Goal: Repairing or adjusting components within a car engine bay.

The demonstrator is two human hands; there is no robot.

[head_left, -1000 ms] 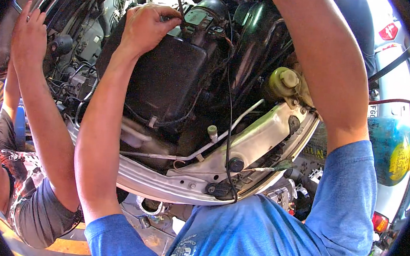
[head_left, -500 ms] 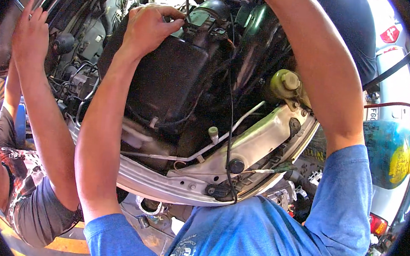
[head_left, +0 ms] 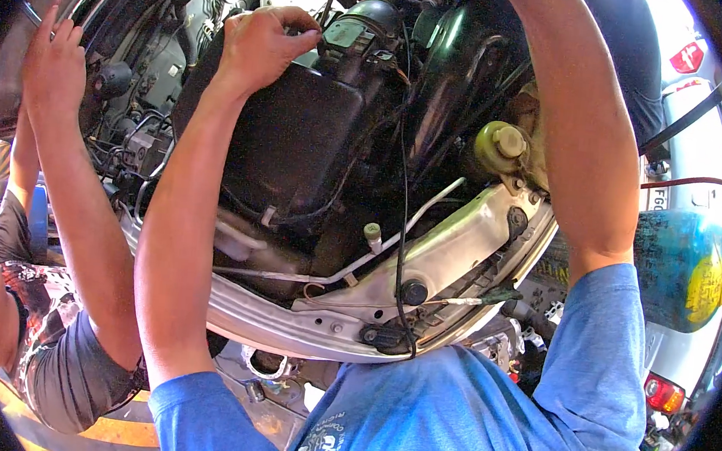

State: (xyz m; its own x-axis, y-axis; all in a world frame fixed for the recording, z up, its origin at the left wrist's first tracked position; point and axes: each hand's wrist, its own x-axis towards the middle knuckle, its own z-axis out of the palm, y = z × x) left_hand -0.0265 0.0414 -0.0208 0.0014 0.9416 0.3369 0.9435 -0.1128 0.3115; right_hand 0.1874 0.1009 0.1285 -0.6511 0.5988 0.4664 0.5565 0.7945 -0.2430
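My left hand is closed at the back of a black plastic box in the engine bay. Its thumb and forefinger meet beside the lower end of a thin dark rod and a black fitting with a pale square plate; what they hold is too small to make out. My right forearm reaches over the bay past a yellowish-green capped reservoir and out of the top edge, so my right hand is out of sight.
A co-worker at left has a hand on the bay's edge by a shiny metal bar. The pale front crossmember curves below, with a dangling black cable. At right are a blue-and-yellow cylinder and a white car.
My right arm has shifted slightly, its sleeve a little lower and further left. The thin rod near my left fingers has moved slightly. My left hand is nearly unchanged.
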